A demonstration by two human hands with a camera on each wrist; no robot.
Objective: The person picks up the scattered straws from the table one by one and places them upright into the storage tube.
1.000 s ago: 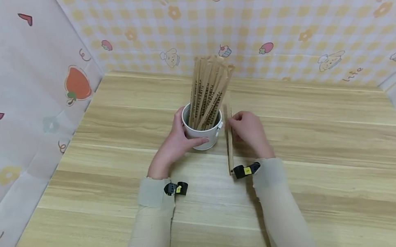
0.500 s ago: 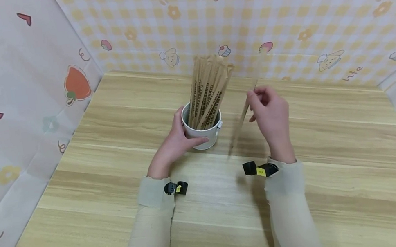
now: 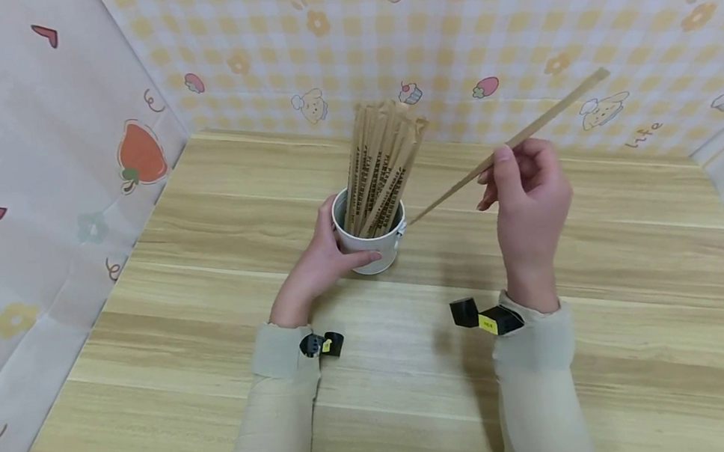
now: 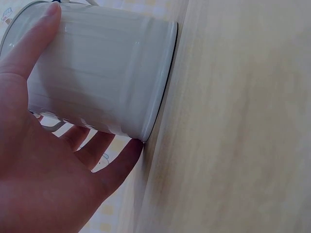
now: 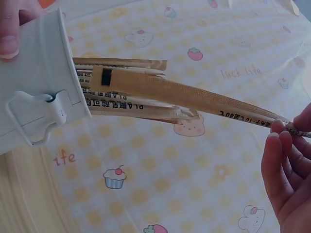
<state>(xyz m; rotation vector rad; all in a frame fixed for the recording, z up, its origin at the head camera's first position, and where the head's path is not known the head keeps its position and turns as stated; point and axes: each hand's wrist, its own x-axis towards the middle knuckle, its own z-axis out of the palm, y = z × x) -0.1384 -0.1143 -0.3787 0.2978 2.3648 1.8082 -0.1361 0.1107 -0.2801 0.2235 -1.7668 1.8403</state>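
Observation:
In the head view my left hand (image 3: 319, 261) grips a small white metal bucket (image 3: 388, 247), thumb across its front. The left wrist view shows the bucket wall (image 4: 97, 63) between my thumb and fingers, its base at the table. Several paper-wrapped straws (image 3: 382, 171) stand leaning to the right in the bucket. My right hand (image 3: 533, 212) is raised to the right and pinches one brown paper-wrapped straw (image 3: 558, 110) between thumb and fingers. It slants, its lower end close to the bucket's right side. In the right wrist view that straw (image 5: 180, 92) bears a black mark at its far end.
A wooden table (image 3: 647, 281) lies underneath, extending to both sides. Behind it rises a yellow checked cartoon backdrop (image 3: 448, 42), with a white printed sheet (image 3: 40, 145) at the left. A wire handle (image 5: 19, 128) hangs on the bucket's side.
My right hand has moved up and right from beside the bucket, carrying the straw. The straw has tipped from nearly upright to a slant. My left hand and the bucket have stayed put.

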